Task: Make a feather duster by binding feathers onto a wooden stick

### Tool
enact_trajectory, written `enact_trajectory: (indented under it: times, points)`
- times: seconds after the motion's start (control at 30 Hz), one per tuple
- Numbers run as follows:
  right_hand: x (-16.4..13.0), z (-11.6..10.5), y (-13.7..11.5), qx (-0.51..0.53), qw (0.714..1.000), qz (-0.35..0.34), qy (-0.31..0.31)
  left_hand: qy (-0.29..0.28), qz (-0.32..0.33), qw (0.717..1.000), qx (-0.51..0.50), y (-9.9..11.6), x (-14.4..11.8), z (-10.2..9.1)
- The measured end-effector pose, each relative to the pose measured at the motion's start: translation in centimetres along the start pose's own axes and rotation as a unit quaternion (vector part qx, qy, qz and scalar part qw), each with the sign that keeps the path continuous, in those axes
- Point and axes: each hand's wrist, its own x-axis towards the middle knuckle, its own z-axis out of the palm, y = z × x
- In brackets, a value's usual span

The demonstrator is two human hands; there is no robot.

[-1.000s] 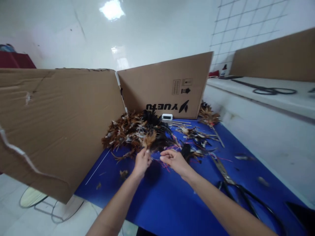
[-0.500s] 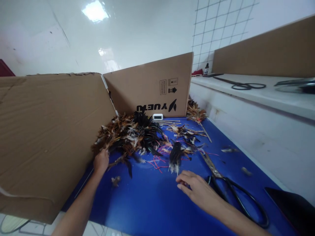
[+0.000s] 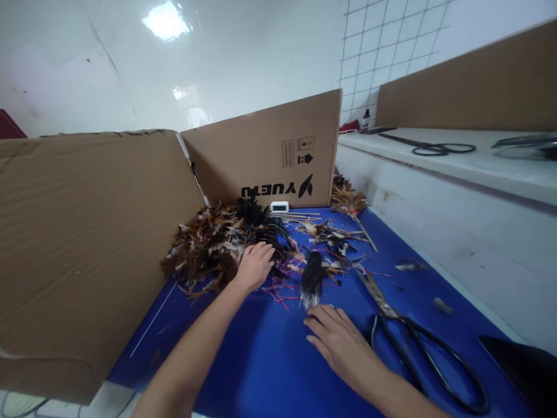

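Note:
My left hand lies palm down at the right edge of a big pile of brown feathers, against the black feathers. Its fingers reach forward and look open; their tips are partly lost among the feathers. My right hand is open over the blue tabletop, fingers apart and curved. Its fingertips are at the pale lower end of a small bunch of dark feathers; whether they touch it I cannot tell. Pink strings lie between the hands. Large black-handled scissors lie right of my right hand.
Cardboard walls bound the left and back. A small white display and thin sticks lie at the back. A feather duster rests at the back right. A white ledge holds more scissors. Something black sits front right.
My left hand has moved right from the pile's left edge to the black feathers, sweeping loose feathers along the front. My right hand has shifted slightly left, its fingers spreading more.

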Motion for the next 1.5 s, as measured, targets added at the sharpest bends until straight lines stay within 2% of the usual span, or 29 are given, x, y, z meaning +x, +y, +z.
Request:
enact_trajectory:
  times: [0.1,0.23,0.37,0.47,0.57,0.63,0.7,0.8,0.9,1.0,1.07,1.17,1.27,1.4,1.5]
  points:
    - [-0.3,0.1,0.1,-0.001,1.0,0.0,0.008,-0.042,-0.034,0.998,0.013,0.3,1.3,1.9]
    - [-0.3,0.1,0.4,-0.002,1.0,-0.005,0.015,-0.079,-0.1,0.991,0.048,-1.0,0.2,3.0]
    - [-0.2,0.2,0.6,-0.001,1.0,-0.001,0.007,-0.093,-0.146,0.981,0.083,-3.0,-2.5,2.6]
    - [-0.1,0.2,0.5,-0.002,1.0,0.003,0.005,-0.078,-0.161,0.979,0.102,-3.5,-3.7,1.3]
    - [-0.1,0.2,0.2,-0.001,1.0,0.005,0.006,-0.025,-0.13,0.987,0.094,-2.1,-3.2,-0.7]
    - [-0.1,0.1,0.0,0.003,1.0,0.004,0.01,0.002,-0.074,0.995,0.061,0.0,-2.0,-1.8]
    - [-0.1,0.1,-0.3,0.007,1.0,-0.002,0.013,-0.001,-0.027,0.999,0.021,2.6,-0.5,-2.4]
    - [-0.1,0.2,-0.5,0.006,1.0,-0.019,0.005,-0.028,0.0,0.999,-0.032,6.0,1.7,-1.4]
    - [-0.1,0.3,-0.5,-0.001,1.0,-0.026,0.0,-0.023,-0.031,0.996,-0.074,7.9,3.2,0.9]
    - [-0.1,0.4,-0.4,-0.005,1.0,-0.028,0.005,-0.043,-0.046,0.992,-0.107,8.6,3.9,2.8]
    - [-0.1,0.3,-0.4,0.001,1.0,-0.029,0.007,-0.07,-0.058,0.988,-0.128,8.6,3.8,3.2]
    - [-0.1,-0.1,-0.5,0.036,0.999,-0.02,0.01,-0.087,-0.082,0.979,-0.164,8.2,3.2,3.0]
    - [0.2,-1.1,0.3,0.088,0.995,0.021,0.04,-0.059,-0.106,0.969,-0.217,7.7,1.9,2.4]
    - [2.3,-2.8,4.2,0.062,0.99,0.101,0.076,-0.019,-0.156,0.951,-0.266,7.4,0.2,1.4]
    - [5.4,-3.1,7.9,-0.017,0.987,0.155,0.039,0.019,-0.196,0.936,-0.293,7.3,-0.6,0.7]
